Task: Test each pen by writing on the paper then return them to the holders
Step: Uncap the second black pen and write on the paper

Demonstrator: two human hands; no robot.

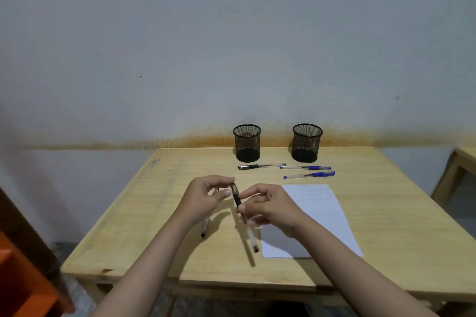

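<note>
Mid-frame, my left hand (206,194) pinches the cap and my right hand (268,207) clamps the pen (237,197); I'd pull straight apart, gently.

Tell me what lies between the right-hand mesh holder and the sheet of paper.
In the head view, two blue pens lie between the right holder and the paper: one blue pen nearer the holder, another blue pen nearer the paper.

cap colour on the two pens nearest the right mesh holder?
Blue, on both clear-barrelled pens; head view.
</note>
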